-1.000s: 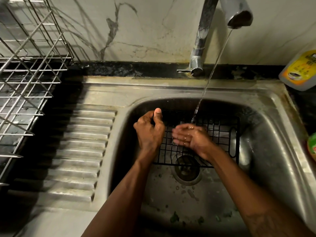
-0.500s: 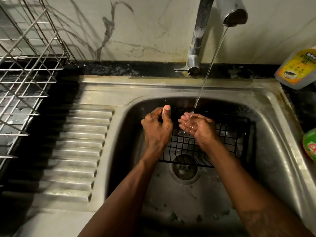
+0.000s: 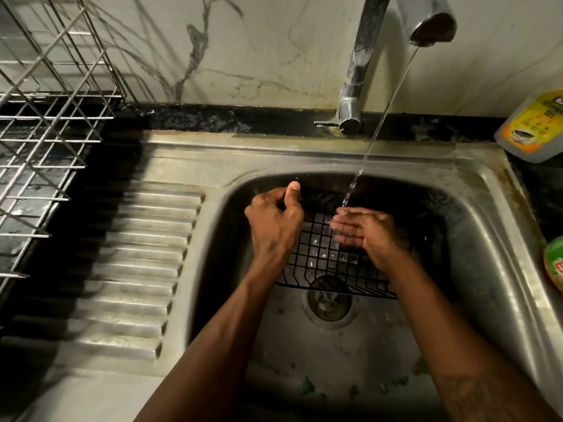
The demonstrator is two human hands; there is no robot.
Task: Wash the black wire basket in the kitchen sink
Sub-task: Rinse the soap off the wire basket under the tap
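Pale wall (image 3: 274, 56) with dark veins runs behind a black worktop (image 3: 213, 120). A steel sink (image 3: 475, 239) is set into it, its ribbed drainboard (image 3: 137, 254) on the left. A bare wire rack (image 3: 45, 123) stands at the far left, partly over the drainboard's edge. A chrome tap (image 3: 362, 65) rises from the back rim and arches forward, and a thin stream (image 3: 384, 117) slants down from its spout into the basin.

The black basket (image 3: 320, 257) sits inside the basin toward the back, its near edge just over the drain (image 3: 327, 303), with wet steel shining through its grid. Both bare forearms reach in from below. The left hand (image 3: 274, 223) grips the basket's left side, fingers curled and thumb upright against the far left corner. The right hand (image 3: 365, 229) lies over the mesh with fingers straight and close together, pointing left; the stream lands on its fingertips (image 3: 341, 220), which are wet. Whether the palm presses on the wires cannot be told.

A yellow-labelled bottle (image 3: 536, 129) lies on the worktop at the back right corner, well apart from the basket. A green object (image 3: 554, 269) with red print is cut off by the right edge. Small green scraps (image 3: 307, 385) dot the basin floor nearest the person.
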